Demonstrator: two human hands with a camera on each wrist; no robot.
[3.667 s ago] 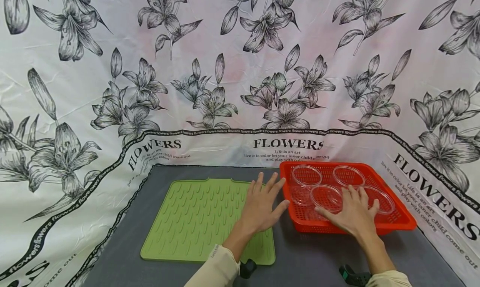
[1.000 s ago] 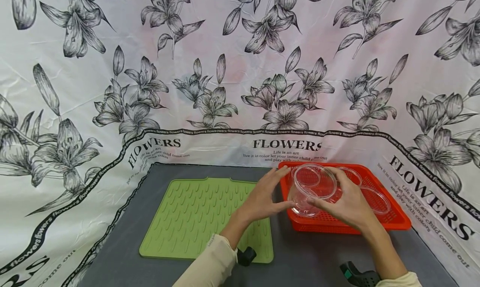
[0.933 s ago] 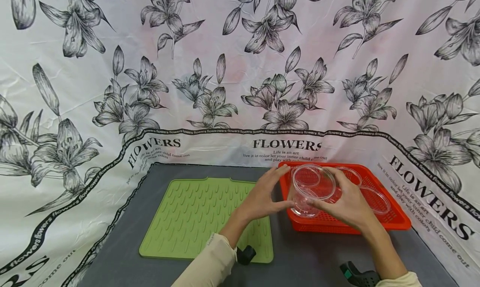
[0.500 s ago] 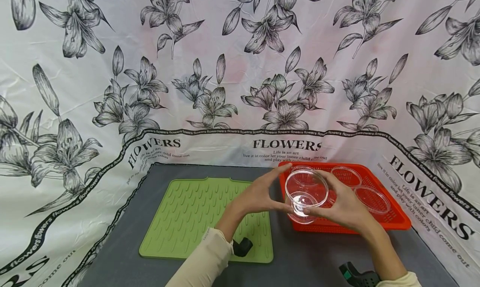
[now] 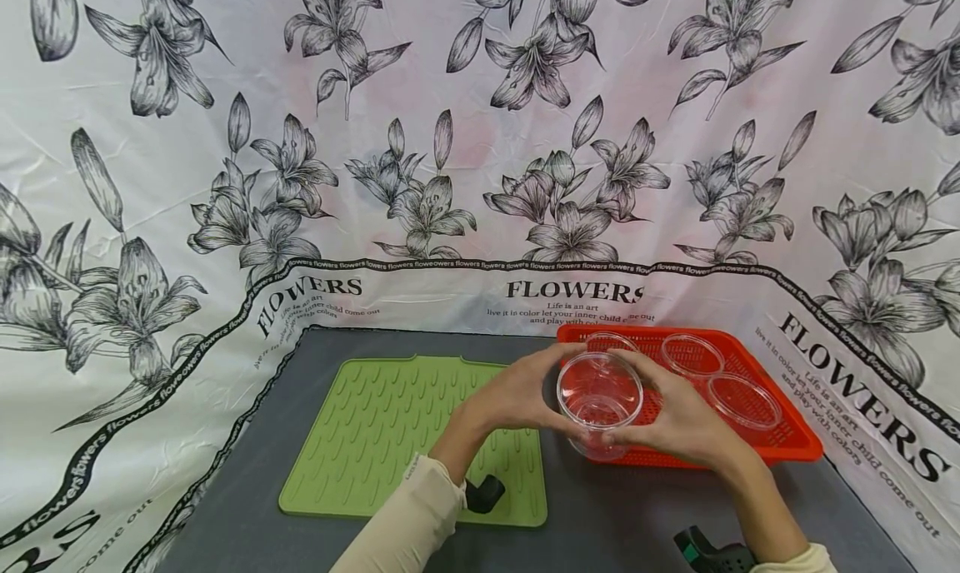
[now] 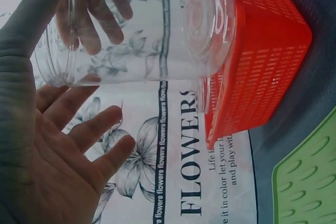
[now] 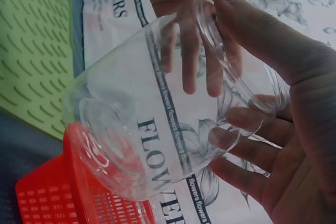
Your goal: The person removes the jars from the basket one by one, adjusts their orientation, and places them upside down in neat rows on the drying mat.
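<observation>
A clear, round, wide-mouthed jar is held up in front of the red basket's left end. My left hand grips its left side near the rim, thumb at the front and fingers toward the back. From the other side my right hand holds the same jar, its thumb close to the left one. In the left wrist view the clear wall of the jar shows fingers through it. The right wrist view shows the rounded base of the jar pointing away from the hand.
The red perforated basket stands at the right of the dark table, with more clear round jars in it. Left of it lies a green ridged mat. A flower-printed sheet hangs behind and at the sides.
Both hands were spread near the basket at first. The jar was then lifted out, and it has come left and nearer to me. The left hand has closed in on its rim.
</observation>
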